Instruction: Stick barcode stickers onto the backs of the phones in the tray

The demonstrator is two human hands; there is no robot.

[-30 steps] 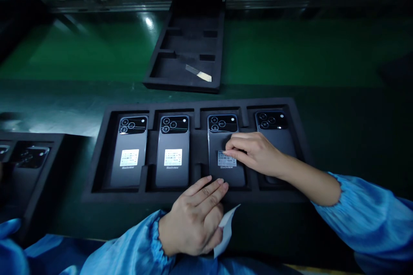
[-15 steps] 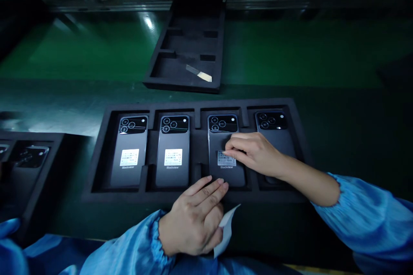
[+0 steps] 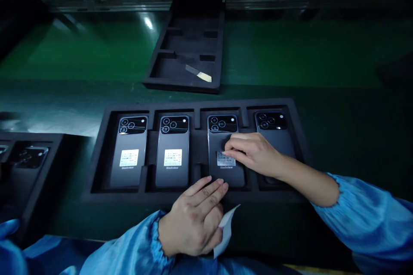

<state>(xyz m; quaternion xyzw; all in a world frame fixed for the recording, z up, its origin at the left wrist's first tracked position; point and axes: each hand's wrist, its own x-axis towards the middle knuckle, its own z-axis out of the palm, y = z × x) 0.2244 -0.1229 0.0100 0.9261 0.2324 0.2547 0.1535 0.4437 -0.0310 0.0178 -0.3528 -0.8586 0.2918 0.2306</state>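
Left to right: at the far left edge, a second foam tray [image 3: 38, 171] sits cut off by the frame, with a phone [image 3: 30, 159] in it, and a blue sleeve [image 3: 9, 245] shows below it, whose I can't tell. The main foam tray [image 3: 193, 106] lies on the green surface [image 3: 306, 51] and holds four phones face down in a row, cameras away from the person. The first phone [image 3: 129, 167] and second phone [image 3: 172, 171] each carry a white label [image 3: 129, 158] low on the back. The left hand [image 3: 193, 219] rests at the tray's near edge, fingertips at the bottom of the third phone [image 3: 226, 176], and a white paper strip [image 3: 226, 231] is held against the palm, hanging down. The right hand [image 3: 254, 154] reaches in from the right, fingertips on the label [image 3: 226, 159] of the third phone; pinching or pressing, can't tell. Hands are apart. The fourth phone [image 3: 274, 135] is partly under the right wrist, its label area hidden. Behind, a third foam tray [image 3: 183, 88] holds a loose strip [image 3: 198, 72].

Risks: a rushed press could leave the label skewed or creased, and a slip could knock the third phone in its slot. The paper strip could drop.
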